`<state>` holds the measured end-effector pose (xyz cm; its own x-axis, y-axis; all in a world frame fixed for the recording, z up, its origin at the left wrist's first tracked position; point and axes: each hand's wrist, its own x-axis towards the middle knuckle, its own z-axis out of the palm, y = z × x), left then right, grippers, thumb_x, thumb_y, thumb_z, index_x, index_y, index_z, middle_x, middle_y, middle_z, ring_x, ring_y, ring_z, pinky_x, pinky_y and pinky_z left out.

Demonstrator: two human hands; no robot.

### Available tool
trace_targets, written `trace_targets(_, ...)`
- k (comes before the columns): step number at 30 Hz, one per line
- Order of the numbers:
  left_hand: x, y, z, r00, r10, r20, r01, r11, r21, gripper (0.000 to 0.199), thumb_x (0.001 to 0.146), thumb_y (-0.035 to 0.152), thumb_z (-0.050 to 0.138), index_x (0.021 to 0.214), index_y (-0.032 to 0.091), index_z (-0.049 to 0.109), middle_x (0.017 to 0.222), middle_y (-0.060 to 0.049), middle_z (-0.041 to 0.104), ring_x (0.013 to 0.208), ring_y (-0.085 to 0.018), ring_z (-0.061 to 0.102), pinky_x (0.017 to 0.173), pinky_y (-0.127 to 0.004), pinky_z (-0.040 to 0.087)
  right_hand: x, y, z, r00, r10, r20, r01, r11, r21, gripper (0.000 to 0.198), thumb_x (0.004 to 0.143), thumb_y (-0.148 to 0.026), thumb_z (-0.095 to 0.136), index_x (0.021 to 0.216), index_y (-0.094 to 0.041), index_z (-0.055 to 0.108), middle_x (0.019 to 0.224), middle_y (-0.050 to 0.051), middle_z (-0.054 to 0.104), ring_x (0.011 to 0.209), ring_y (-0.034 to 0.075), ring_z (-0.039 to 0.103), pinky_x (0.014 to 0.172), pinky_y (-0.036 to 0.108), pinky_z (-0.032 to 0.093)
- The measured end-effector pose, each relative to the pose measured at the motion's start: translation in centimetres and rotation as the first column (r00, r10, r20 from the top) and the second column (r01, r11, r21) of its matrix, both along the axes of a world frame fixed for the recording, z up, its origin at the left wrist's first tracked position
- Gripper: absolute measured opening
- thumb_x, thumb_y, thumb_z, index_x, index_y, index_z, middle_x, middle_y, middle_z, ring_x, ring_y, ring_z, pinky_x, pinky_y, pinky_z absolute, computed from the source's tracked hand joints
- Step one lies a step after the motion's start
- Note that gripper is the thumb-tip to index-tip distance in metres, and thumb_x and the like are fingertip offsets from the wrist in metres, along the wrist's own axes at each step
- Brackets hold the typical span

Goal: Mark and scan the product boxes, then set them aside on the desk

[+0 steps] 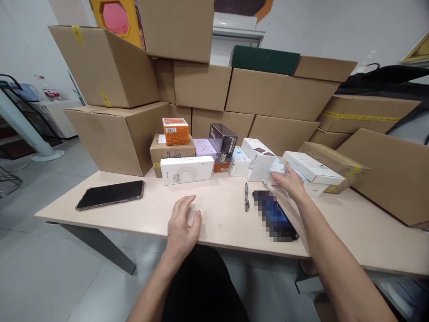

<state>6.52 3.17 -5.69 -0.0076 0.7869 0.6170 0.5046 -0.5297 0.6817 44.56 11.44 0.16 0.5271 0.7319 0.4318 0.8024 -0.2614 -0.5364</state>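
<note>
My right hand (291, 182) reaches to the back of the table. Its thumb and fingers are around a small white box with a pale blue pattern (279, 166), partly hidden by the hand. Left of that stands a white carton with dark squares (259, 158); on the right, a flat white box (311, 166) lies on another white box. My left hand (183, 221) hovers over the front edge, empty, fingers apart and slightly curled. A white power bank box (187, 171) stands beyond it. A pen (246, 197) and a dark phone with a pixelated screen (275, 214) lie between the hands.
A black phone (112, 195) lies on the table's left. An orange box (175, 131) tops a small brown carton (171, 150), beside a lilac box (205, 147) and a dark box (224, 141). Several large cardboard boxes (258, 94) wall off the back.
</note>
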Motion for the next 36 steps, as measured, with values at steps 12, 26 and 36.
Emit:
trace_targets(12, 0.1, -0.1, 0.1, 1.000, -0.013, -0.021, 0.012, 1.000, -0.004, 0.032, 0.091, 0.022, 0.055, 0.123, 0.022, 0.059, 0.125, -0.011, 0.059, 0.119, -0.025, 0.058, 0.098, -0.044, 0.054, 8.8, -2.8, 1.0, 0.945, -0.191, 0.266, 0.216, 0.974, -0.068, 0.064, 0.069, -0.050, 0.074, 0.123, -0.019, 0.061, 0.145, 0.024, 0.041, 0.124, 0.041, 0.035, 0.093, 0.052, 0.027)
trace_targets(26, 0.0, -0.1, -0.3, 0.993, -0.032, 0.113, 0.038, 0.998, -0.052, 0.036, 0.088, 0.021, 0.058, 0.124, 0.023, 0.060, 0.123, -0.010, 0.062, 0.118, -0.024, 0.059, 0.100, -0.042, 0.052, 3.2, -9.4, 3.5, 0.898, -0.356, 0.259, 0.191, 0.845, 0.500, 0.067, 0.075, -0.031, 0.069, 0.133, -0.002, 0.053, 0.121, 0.031, 0.061, 0.110, 0.041, 0.060, 0.083, 0.052, 0.047)
trace_targets(36, -1.3, 0.8, 0.8, 0.712, 0.125, 0.691, -0.028, 0.988, -0.151, 0.041, 0.093, 0.042, 0.057, 0.131, 0.025, 0.056, 0.135, -0.009, 0.058, 0.126, -0.023, 0.055, 0.109, -0.040, 0.044, -12.3, -9.1, 0.3, 0.431, 0.666, 0.610, -0.860, 0.507, 0.054, 0.052, 0.092, -0.013, 0.056, 0.143, -0.021, 0.043, 0.135, 0.014, 0.061, 0.133, 0.026, 0.053, 0.108, 0.047, 0.050)
